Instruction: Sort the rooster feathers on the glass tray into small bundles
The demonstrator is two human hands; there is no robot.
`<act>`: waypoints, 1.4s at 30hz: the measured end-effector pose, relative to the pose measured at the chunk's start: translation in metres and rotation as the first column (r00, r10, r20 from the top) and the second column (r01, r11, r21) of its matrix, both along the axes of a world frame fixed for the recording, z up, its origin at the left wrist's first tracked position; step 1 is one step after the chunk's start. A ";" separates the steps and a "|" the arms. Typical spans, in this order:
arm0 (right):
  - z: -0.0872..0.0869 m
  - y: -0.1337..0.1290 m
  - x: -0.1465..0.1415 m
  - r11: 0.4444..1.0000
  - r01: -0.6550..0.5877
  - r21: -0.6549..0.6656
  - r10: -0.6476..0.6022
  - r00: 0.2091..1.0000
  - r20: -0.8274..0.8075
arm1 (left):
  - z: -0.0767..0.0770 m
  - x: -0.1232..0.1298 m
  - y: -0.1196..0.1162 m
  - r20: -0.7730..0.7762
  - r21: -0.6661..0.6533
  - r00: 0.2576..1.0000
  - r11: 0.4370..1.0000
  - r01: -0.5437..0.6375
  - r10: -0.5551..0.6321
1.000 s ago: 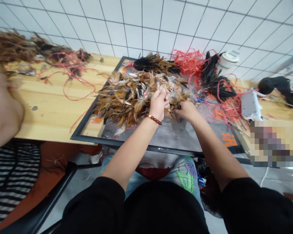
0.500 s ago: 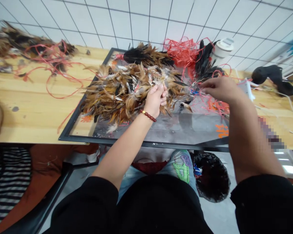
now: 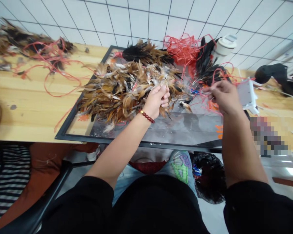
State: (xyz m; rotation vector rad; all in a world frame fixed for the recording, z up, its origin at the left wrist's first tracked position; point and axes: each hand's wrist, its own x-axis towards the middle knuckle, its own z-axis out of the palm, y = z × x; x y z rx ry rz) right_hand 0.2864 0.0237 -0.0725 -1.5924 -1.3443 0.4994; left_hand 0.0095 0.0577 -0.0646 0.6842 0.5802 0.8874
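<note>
My left hand (image 3: 158, 98), with a beaded bracelet at the wrist, is closed at the right side of a large pile of brown feathers (image 3: 117, 92). Pale feather ends show above its thumb and brown ones below, so it appears to grip a small bunch of feathers. My right hand (image 3: 223, 94) is raised further right, its thumb and fingers pinched together. Thin pink plastic string (image 3: 205, 100) passes close by its fingertips; what they pinch, if anything, is too small to make out. A blue object (image 3: 194, 91) lies between the hands.
A black-framed board (image 3: 127, 142) lies under the feathers. Behind are a black-brown feather bundle (image 3: 146, 53), a red string heap (image 3: 183, 48), black feathers (image 3: 206, 63) and a white lidded container (image 3: 226, 45). A white box (image 3: 246, 94) stands right. Another person's striped clothing (image 3: 9, 182) shows left.
My right hand has shifted slightly right and lower, away from the black feathers. My left hand stays closed in nearly the same place. The view has moved a little.
</note>
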 end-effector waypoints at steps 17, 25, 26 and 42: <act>-0.018 0.006 -0.123 0.920 -0.383 0.080 0.361 0.750 -0.554 | -0.008 0.000 -0.004 -0.076 0.056 0.952 0.951 0.302 -0.298; -0.021 0.001 -0.121 0.970 -0.203 0.137 0.245 0.811 -0.531 | -0.012 0.007 -0.009 -0.154 0.090 0.935 0.937 0.337 -0.321; -0.021 0.001 -0.122 0.973 -0.185 0.140 0.232 0.814 -0.532 | -0.013 0.008 -0.010 -0.159 0.105 0.941 0.943 0.316 -0.298; -0.016 -0.004 -0.124 0.935 -0.337 0.112 0.334 0.729 -0.598 | -0.011 0.001 -0.005 -0.043 0.001 0.918 0.918 0.396 -0.395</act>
